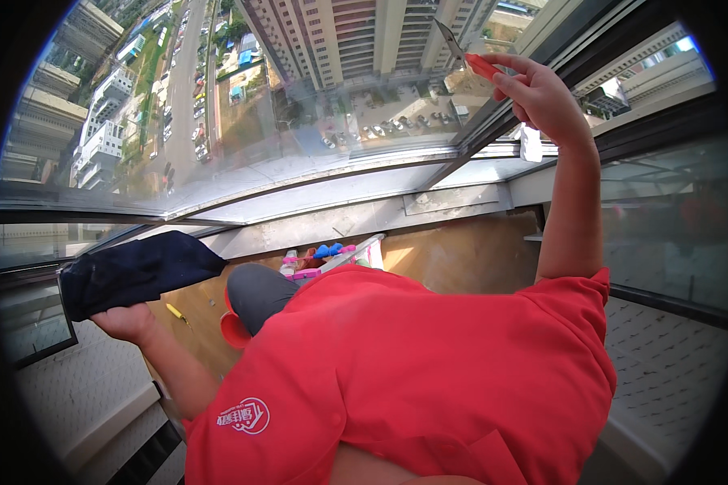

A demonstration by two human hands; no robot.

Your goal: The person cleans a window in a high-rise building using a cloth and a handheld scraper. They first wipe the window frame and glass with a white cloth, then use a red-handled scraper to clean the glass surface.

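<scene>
My right hand (534, 93) is raised at the upper right, its fingers closed round the red handle of a scraper (453, 42). The thin metal blade points up and to the left, close to the window glass (348, 121); whether it touches the pane I cannot tell. At the far left, my left hand (129, 322) holds a dark navy cloth (141, 271). The cloth hides most of its fingers and spreads beside the window frame.
Dark window frames (615, 48) run along the right. Below the sill lies a wooden floor (461, 250). Pink and blue cleaning items (328, 252) stand near my knee, with a red bucket (234, 330) and a yellow-handled tool (175, 311) to the left. Tall buildings show outside.
</scene>
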